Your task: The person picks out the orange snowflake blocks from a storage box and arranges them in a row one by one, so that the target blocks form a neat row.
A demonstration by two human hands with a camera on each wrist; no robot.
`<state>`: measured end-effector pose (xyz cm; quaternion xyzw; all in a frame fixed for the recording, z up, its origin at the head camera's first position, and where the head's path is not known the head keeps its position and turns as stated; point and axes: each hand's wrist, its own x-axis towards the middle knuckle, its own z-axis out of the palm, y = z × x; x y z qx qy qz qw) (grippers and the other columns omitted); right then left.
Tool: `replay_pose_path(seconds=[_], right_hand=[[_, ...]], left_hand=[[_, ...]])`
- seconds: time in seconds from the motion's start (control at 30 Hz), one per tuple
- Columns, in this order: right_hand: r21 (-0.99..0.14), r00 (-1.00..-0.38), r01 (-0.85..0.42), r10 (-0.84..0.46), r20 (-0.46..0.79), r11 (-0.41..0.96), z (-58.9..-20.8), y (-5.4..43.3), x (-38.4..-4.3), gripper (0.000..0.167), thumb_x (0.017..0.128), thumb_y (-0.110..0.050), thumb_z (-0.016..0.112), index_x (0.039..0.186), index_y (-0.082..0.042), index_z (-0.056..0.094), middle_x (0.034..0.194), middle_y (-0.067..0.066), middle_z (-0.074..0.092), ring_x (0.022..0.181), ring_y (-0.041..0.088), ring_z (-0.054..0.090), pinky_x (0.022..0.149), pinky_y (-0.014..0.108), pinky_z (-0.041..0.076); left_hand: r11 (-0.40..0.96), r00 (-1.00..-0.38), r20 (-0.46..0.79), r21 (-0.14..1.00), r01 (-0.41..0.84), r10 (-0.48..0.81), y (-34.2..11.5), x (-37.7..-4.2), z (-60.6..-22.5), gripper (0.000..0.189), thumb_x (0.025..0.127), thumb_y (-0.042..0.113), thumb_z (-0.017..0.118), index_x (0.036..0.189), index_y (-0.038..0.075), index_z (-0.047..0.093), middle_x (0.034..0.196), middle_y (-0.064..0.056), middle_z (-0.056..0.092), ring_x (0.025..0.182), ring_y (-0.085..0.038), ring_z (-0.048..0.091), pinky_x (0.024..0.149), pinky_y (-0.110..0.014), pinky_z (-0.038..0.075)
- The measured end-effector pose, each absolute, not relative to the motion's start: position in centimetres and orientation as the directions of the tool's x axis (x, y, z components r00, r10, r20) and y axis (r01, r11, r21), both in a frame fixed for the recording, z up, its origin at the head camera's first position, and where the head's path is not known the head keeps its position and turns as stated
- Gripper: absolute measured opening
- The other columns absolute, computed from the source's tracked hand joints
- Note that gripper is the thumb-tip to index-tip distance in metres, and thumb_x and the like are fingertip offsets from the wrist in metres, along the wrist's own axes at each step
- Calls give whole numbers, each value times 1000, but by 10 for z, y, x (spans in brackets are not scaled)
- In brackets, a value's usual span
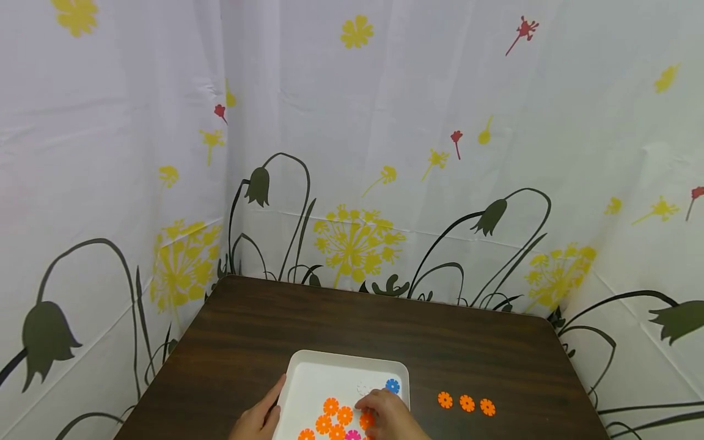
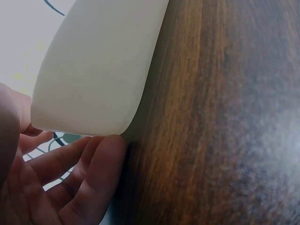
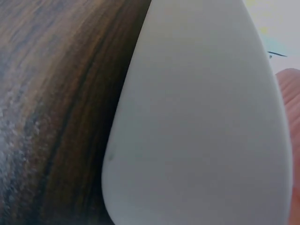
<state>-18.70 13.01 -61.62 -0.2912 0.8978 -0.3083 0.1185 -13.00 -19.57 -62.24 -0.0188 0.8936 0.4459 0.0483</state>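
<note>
left hand [image 1: 257, 420] touches tray [image 1: 313, 379] (discs [image 1: 344, 416] inside)

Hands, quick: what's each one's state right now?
Left hand: open, touching the left side of the white tray.
Right hand: over the tray; whether it holds anything can't be told.

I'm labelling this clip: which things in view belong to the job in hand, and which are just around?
Apparently the job's:
white tray, left grip at its side
discs in the tray, right grip over them
three orange discs right of the tray

Just around:
dark table
flower-patterned curtain
</note>
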Motion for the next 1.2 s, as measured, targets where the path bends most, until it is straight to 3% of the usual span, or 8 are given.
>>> replay_pose_path(seconds=[0.33,0.6,0.8,0.97,1.2], right_hand=[[-604,-806,-474,-592,4,641,-618,129,-186,32,76,-5,91,104,-15,80,92,-12,69,82,-1,52,79,21,52],[-622,-838,-416,-546,-22,664,-615,128,-182,30,78,-5,91,103,-17,79,93,-11,66,81,0,52,81,21,55],[-588,-807,-516,-584,90,623,-617,129,-181,25,76,-6,90,97,-13,80,93,-8,67,80,-1,51,74,18,52],[-582,-810,-521,-578,105,625,-618,129,-181,18,77,-6,90,92,-11,82,90,-8,66,79,-3,50,70,16,51],[-649,-841,-432,-540,40,626,-615,128,-181,17,78,-4,89,93,-9,82,89,-10,67,77,-3,51,69,18,53]], left_hand=[[601,-994,-108,795,-86,1,-194,-129,-622,58,105,15,61,161,17,46,64,3,45,51,-5,37,55,-27,37],[600,-993,-114,796,-84,12,-194,-129,-621,59,106,16,61,162,16,44,66,2,48,50,-6,35,55,-28,37],[595,-992,-121,800,-78,32,-196,-131,-623,60,107,18,59,164,13,41,70,0,55,49,-7,34,55,-29,38],[599,-992,-121,796,-84,21,-195,-131,-623,59,107,18,60,163,14,42,73,-3,60,48,-8,35,55,-29,37],[621,-996,-92,781,-66,10,-195,-131,-624,59,105,18,62,162,15,45,95,-9,76,52,-8,39,61,-30,40]])
